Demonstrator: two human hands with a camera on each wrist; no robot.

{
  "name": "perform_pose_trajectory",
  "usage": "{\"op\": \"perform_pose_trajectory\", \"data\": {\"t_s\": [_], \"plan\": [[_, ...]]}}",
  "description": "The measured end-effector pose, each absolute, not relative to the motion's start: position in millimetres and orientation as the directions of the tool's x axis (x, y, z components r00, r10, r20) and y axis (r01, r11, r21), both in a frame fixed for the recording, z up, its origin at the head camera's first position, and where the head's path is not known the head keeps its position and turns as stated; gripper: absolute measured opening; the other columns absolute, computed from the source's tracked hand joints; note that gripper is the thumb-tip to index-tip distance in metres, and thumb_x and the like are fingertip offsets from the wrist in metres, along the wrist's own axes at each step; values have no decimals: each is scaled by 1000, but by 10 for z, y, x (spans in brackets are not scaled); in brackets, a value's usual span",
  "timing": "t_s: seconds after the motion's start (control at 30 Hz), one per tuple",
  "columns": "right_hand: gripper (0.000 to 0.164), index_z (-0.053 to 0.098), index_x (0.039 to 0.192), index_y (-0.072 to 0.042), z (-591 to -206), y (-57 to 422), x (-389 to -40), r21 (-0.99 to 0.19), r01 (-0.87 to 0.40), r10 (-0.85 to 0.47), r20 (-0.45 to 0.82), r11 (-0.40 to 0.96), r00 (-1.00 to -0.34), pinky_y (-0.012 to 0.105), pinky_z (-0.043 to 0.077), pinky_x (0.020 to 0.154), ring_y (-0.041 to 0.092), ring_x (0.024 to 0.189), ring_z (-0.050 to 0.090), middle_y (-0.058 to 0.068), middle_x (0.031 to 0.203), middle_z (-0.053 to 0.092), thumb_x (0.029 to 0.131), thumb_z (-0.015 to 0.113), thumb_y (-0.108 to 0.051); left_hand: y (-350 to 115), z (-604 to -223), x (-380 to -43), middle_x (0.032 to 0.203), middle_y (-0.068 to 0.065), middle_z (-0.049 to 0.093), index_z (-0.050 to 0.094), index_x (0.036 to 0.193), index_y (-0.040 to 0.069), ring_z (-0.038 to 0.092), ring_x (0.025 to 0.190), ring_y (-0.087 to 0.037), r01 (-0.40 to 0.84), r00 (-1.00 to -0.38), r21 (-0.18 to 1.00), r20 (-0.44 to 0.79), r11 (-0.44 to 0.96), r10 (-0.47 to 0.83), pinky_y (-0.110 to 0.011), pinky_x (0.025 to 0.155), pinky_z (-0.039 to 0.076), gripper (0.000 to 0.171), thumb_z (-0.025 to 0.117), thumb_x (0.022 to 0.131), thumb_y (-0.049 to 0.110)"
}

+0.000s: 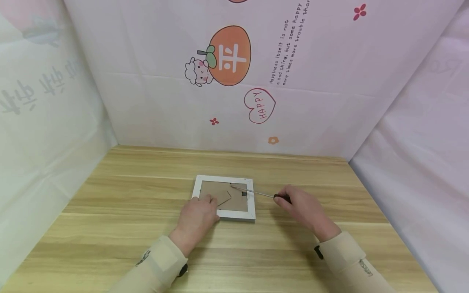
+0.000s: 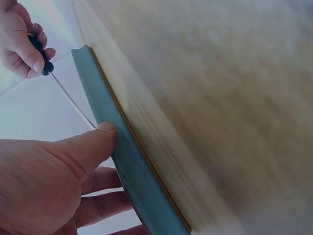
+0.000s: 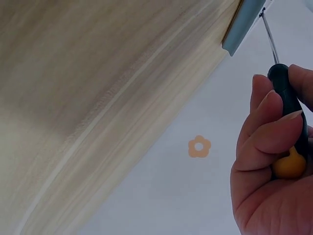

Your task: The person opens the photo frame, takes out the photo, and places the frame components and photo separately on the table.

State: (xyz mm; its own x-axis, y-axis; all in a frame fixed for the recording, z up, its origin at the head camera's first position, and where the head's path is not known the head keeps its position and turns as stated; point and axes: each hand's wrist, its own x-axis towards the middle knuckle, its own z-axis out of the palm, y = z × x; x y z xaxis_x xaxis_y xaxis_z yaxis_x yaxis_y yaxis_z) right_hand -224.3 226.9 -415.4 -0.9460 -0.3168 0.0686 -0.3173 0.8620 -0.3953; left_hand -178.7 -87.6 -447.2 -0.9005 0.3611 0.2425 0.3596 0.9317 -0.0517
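Note:
A white picture frame [image 1: 238,214] lies face down on the wooden table, its brown backing board [image 1: 214,189] facing up. My left hand [image 1: 198,215] grips the frame's near left part, fingers over the back and thumb against the outer side, which looks blue-grey in the left wrist view. In my right hand [image 1: 302,207] is a screwdriver [image 3: 288,95] with a dark green and yellow handle. Its thin metal shaft crosses the frame's right border, and the tip is at a small dark tab [image 1: 231,184] on the far inner edge. A thin bent line shows on the board.
The wooden table [image 1: 121,211] extends around the frame on all sides. A white printed sheet [image 1: 161,110] hangs behind the table, with more white cloth along the left and right. A black tab [image 1: 244,194] sits at the frame's right inner edge.

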Motion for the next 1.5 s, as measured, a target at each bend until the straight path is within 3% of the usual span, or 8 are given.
{"op": "perform_pose_trajectory", "data": {"t_s": [0.23, 0.77, 1.5], "plan": [[24, 65, 97, -20, -4175, 2255, -2235, -366, -333, -320, 97, 869, -942, 32, 45, 62, 11, 69, 50, -8, 81, 59, 94, 59, -44, -865, -4471, -1774, 106, -9, 68, 68, 107, 4, 58, 66, -27, 358, -894, -50, 271, 932, 358, -38, 53, 53, 48, 76, 80, 43], [26, 62, 95, -18, -4203, 2218, -2248, -367, -302, -302, 59, 880, -952, 32, 42, 57, 12, 65, 48, -6, 76, 56, 94, 59, -44, -851, -4444, -1765, 107, -9, 69, 68, 108, 4, 59, 68, -25, 349, -905, -44, 243, 936, 349, -35, 55, 54, 48, 74, 81, 43], [27, 59, 90, -21, -4244, 2217, -2332, -336, -302, -304, 47, 892, -951, 32, 42, 55, 13, 62, 47, -5, 71, 53, 96, 55, -46, -832, -4443, -1787, 88, -6, 65, 69, 97, 4, 53, 60, -23, 346, -907, -9, 254, 938, 337, -35, 48, 50, 38, 76, 80, 37]]}}
